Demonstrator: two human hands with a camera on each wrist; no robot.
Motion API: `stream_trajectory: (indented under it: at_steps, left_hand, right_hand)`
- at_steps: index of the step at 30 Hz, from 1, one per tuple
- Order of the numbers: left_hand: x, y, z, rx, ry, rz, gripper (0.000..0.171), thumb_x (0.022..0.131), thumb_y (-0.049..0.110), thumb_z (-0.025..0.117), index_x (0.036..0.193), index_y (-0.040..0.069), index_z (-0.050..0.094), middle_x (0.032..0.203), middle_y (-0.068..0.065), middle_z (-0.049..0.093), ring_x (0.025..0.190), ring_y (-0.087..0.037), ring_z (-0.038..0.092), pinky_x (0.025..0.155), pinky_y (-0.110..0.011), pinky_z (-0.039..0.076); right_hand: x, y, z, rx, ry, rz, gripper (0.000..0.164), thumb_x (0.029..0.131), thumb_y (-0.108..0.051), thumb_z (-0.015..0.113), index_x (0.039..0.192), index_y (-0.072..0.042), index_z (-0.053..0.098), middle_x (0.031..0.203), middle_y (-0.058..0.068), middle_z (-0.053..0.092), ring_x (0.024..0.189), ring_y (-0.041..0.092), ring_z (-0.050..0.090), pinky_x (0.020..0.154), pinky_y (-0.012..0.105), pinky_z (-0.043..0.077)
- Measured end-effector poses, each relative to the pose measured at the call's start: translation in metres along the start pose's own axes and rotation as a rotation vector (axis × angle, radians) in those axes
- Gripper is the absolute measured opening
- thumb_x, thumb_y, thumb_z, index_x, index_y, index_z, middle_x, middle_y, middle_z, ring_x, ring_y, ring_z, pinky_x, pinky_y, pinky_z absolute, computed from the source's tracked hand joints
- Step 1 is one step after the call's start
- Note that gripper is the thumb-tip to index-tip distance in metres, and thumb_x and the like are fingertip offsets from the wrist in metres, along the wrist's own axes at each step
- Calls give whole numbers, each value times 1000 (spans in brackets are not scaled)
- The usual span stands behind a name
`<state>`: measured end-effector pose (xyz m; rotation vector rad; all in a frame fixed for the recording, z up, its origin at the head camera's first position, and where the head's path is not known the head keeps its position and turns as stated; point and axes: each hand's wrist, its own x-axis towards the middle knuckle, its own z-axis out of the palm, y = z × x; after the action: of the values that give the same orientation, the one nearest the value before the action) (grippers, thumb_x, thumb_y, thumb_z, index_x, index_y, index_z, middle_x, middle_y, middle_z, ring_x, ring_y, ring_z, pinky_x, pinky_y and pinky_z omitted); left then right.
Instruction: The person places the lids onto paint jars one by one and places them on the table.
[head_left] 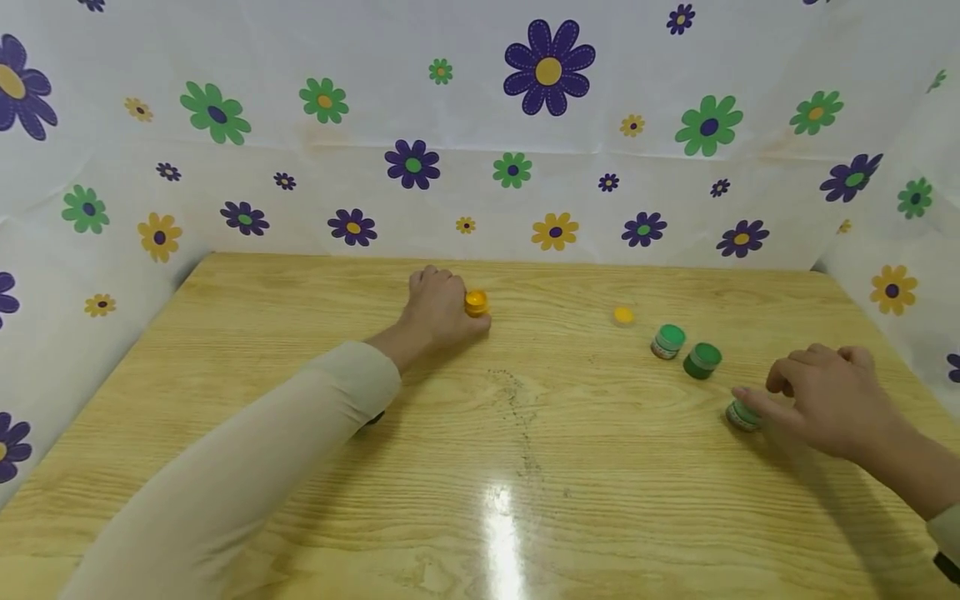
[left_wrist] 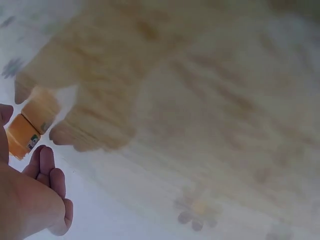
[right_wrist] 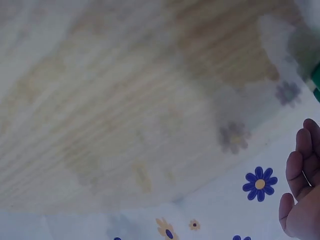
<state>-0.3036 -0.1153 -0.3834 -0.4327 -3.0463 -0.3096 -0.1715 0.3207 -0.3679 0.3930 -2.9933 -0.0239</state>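
Observation:
In the head view my left hand (head_left: 438,308) is at a small orange jar (head_left: 476,302) on the far middle of the table, holding it between thumb and fingers. The left wrist view shows the jar (left_wrist: 23,136) upright between them, with a small printed label. On the right, my right hand (head_left: 832,400) hovers over a light green jar (head_left: 742,415), its thumb overlapping the jar top and its fingers loosely bent, apart from the thumb. A green jar (right_wrist: 316,82) is cut off at the edge of the right wrist view, above the fingertips.
Two more green jars, a lighter one (head_left: 667,341) and a darker one (head_left: 702,360), stand right of the middle. A yellow round piece (head_left: 623,316) lies beyond them. The glossy wooden table (head_left: 420,517) has dark specks. A flower-printed cloth (head_left: 465,108) encloses its back and sides.

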Motion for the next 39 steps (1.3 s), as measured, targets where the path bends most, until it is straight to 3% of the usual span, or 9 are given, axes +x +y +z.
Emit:
stream_trajectory:
  at_steps: [7,17,23,31,39]
  left_hand:
    - [-2,-4,-1,-28,-1,-20,37,83,40,67,69,9,51,78,-6,50,91,-29,47,98,-48,34]
    - [-15,-8,-8,-65,-26,-19,34,80,38,69,70,10,54,77,-4,51,89,-27,47,97,-48,34]
    - [-28,-8,-10,-81,-33,12,32,79,38,68,71,10,56,76,-3,52,88,-27,47,96,-48,33]
    - [-47,-8,-10,-135,-10,65,26,76,33,69,76,9,61,78,-3,58,86,-25,48,103,-51,32]
    - [-64,-11,-13,-143,-9,74,31,77,36,71,86,6,67,85,-3,63,91,-25,50,106,-53,32]
  right_hand:
    - [29,-6,-15,20,68,16,53,94,-57,56,85,-8,73,86,7,69,88,32,60,82,59,30]
    - [69,-40,-32,50,4,-20,58,95,-57,53,99,-3,72,101,14,70,101,36,58,89,61,29]
    - [90,-57,-30,42,-13,-41,54,95,-53,56,103,-2,70,105,16,68,103,37,57,90,62,29]
    - [112,-69,-21,50,-62,-23,51,93,-49,58,110,-2,68,110,17,67,105,36,56,92,64,31]
    - [127,-80,-17,104,-117,-2,52,91,-44,61,122,-1,63,118,16,66,112,37,54,93,64,29]
